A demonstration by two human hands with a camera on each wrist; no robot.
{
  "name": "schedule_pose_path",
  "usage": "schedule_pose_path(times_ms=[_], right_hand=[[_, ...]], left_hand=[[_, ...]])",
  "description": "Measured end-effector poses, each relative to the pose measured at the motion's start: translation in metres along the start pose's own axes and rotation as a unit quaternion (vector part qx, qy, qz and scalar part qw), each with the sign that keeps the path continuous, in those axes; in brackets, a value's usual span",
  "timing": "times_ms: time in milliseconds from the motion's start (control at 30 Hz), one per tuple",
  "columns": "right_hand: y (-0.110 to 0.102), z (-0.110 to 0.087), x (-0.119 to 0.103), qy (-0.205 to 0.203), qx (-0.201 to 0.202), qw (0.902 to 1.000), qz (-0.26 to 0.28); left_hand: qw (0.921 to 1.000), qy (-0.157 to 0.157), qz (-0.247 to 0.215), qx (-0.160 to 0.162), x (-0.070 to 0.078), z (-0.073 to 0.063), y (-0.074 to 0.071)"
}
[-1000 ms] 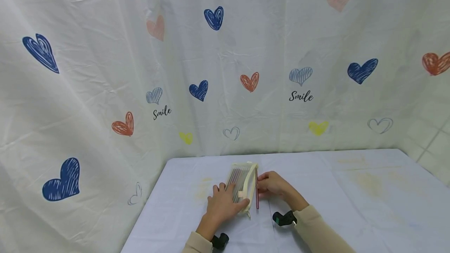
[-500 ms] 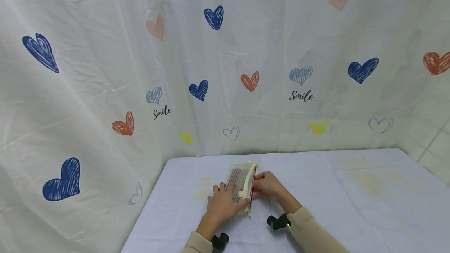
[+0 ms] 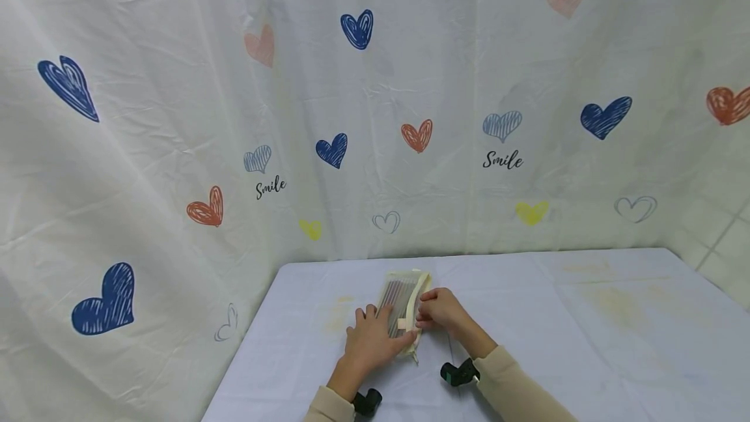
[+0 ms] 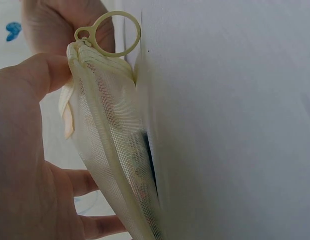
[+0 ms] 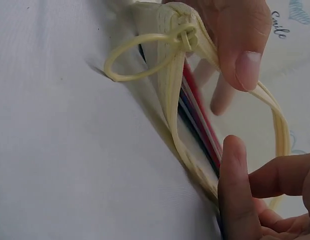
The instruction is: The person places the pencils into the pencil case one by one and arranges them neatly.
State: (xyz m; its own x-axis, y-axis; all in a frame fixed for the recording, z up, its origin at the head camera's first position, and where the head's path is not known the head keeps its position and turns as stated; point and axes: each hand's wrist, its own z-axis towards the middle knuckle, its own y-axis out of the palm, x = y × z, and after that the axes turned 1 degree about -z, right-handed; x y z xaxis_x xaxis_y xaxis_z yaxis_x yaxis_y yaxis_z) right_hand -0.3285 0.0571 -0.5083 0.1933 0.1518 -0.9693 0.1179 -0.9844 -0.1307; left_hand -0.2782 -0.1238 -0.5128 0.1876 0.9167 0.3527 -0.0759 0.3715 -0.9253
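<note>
A cream mesh pencil case (image 3: 403,292) with a zip lies on the table, its opening facing right. My left hand (image 3: 370,338) rests over it with fingers spread on the mesh. In the right wrist view, its thumb (image 5: 244,70) bears on the lifted zip edge, which the hand holds between thumb and fingers. My right hand (image 3: 441,311) is at the opening, fingertips right at the zip edge. Red and dark blue pencils (image 5: 200,117) lie inside and run behind its index finger. Whether it still grips the red pencil I cannot tell.
A round ring pull (image 4: 117,54) hangs at the near end of the zip. The white-covered table (image 3: 556,344) stands before a white curtain (image 3: 445,70) printed with hearts. A black camera (image 3: 459,373) sits on the right wrist, another (image 3: 367,402) on the left.
My right hand has moved left to the case, bringing the red pencil from beside it into the opening. In the head view the pencil no longer shows. The left hand has stayed put.
</note>
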Motion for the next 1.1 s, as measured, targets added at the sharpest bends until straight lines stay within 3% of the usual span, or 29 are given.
schedule_pose_path(times_ms=[267,467,767,1100], right_hand=[[-0.001,-0.001,0.0,-0.004,-0.004,1.0,-0.004],[-0.007,-0.003,-0.002,-0.012,-0.016,0.9989,-0.041],[-0.029,-0.004,-0.008,-0.03,0.008,0.9944,-0.101],[-0.057,-0.005,-0.019,-0.041,0.007,0.9936,-0.105]], left_hand=[[1.0,-0.002,0.004,0.001,-0.001,0.001,0.001],[1.0,0.001,-0.001,0.002,0.0,0.001,-0.001],[1.0,0.001,-0.001,-0.001,0.002,-0.002,-0.003],[0.9997,0.019,-0.01,-0.012,-0.003,0.0,-0.003]])
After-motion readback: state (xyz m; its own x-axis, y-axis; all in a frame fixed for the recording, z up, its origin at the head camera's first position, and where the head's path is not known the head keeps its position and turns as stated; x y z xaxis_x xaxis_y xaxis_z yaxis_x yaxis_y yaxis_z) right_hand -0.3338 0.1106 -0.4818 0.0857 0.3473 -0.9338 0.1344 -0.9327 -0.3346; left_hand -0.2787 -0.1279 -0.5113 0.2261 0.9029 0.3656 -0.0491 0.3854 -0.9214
